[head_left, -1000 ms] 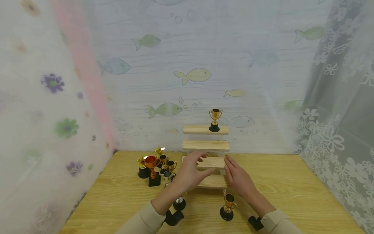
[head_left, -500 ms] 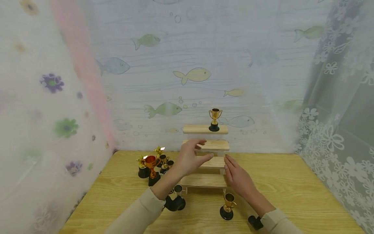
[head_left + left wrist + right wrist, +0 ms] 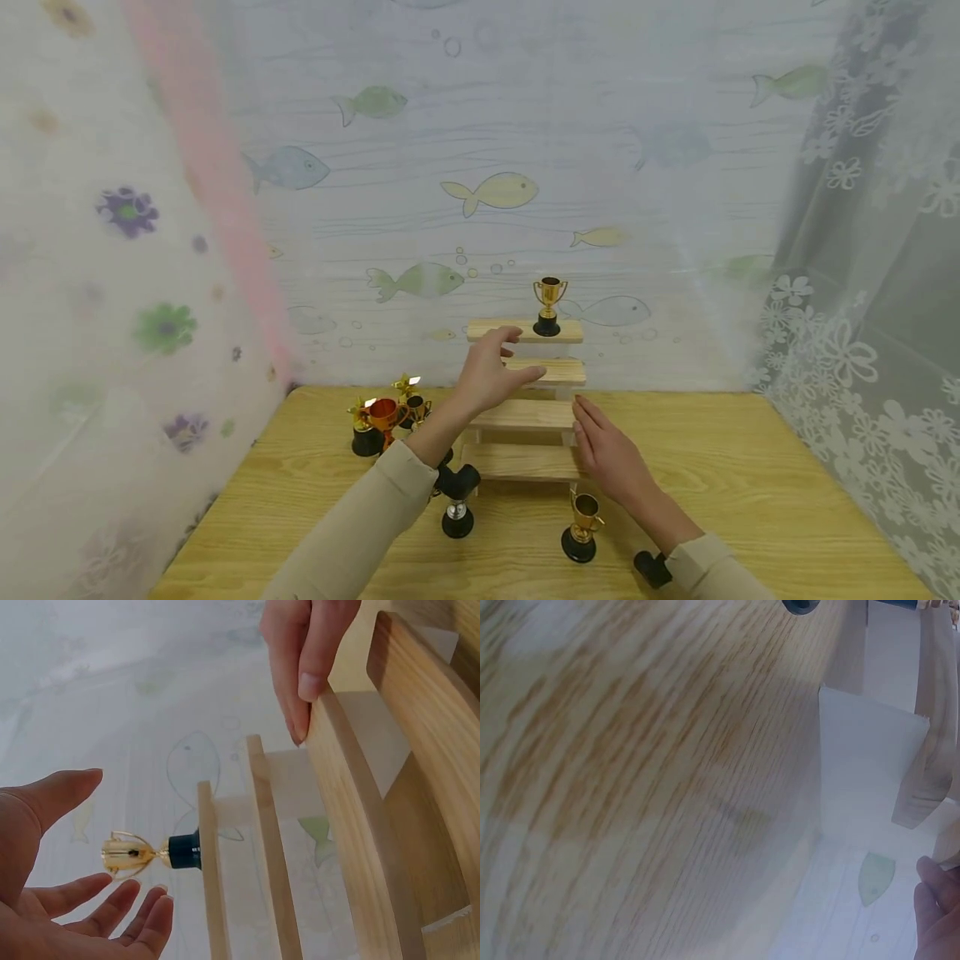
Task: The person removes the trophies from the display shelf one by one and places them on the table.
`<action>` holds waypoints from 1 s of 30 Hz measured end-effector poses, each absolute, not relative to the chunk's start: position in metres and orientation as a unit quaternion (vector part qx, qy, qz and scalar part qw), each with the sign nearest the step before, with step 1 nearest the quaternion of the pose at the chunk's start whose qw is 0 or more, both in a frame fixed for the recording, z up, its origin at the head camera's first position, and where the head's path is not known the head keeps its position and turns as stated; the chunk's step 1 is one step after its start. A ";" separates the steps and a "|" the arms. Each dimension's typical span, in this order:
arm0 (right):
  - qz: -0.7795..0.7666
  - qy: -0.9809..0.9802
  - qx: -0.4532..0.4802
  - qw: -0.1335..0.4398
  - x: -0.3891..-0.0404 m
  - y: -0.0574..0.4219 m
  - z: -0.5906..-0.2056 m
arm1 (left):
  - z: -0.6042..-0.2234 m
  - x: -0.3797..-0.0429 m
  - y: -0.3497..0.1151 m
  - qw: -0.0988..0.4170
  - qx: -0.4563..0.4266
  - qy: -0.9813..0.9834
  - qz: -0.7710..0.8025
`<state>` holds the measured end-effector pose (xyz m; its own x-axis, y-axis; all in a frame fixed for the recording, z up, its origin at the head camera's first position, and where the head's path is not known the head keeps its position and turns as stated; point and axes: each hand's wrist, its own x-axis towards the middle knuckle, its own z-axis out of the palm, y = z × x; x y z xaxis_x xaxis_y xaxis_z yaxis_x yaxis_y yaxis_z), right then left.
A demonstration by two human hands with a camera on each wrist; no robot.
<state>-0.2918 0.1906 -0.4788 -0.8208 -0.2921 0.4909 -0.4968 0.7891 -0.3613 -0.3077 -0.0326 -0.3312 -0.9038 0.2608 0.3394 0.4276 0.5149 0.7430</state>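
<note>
A small gold trophy cup [image 3: 549, 305] with a black base stands upright on the top step of a stepped wooden stand [image 3: 525, 461]. My left hand [image 3: 489, 372] is in front of the upper steps, thumb and fingers spread apart and holding nothing. In the left wrist view, the gold trophy cup [image 3: 129, 855] appears beyond the gap between that hand's thumb and fingers, apart from them. My right hand [image 3: 611, 450] rests its fingers against the right end of a middle step; in the left wrist view its fingertips touch the step's edge.
Several trophies, including an orange-red cup [image 3: 384, 414] and a gold star trophy [image 3: 365, 427], cluster left of the stand, partly behind my left arm. A silver trophy [image 3: 457, 515] and another gold trophy cup [image 3: 582, 527] stand in front. Patterned fabric [image 3: 495, 150] hangs behind.
My left hand has risen from the lower steps toward the upper ones, nearer the gold trophy cup on top. The right hand has stayed at the stand's right side.
</note>
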 end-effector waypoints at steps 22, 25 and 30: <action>0.241 -0.927 0.208 0.199 -0.294 0.190 -0.479 | -0.335 -0.374 -0.006 0.102 -0.136 -0.846 -0.505; 0.242 -0.926 0.208 0.203 -0.293 0.190 -0.479 | -0.338 -0.380 -0.002 0.103 -0.129 -0.847 -0.506; 0.240 -0.922 0.218 0.213 -0.293 0.191 -0.479 | -0.342 -0.389 0.002 0.111 -0.120 -0.845 -0.509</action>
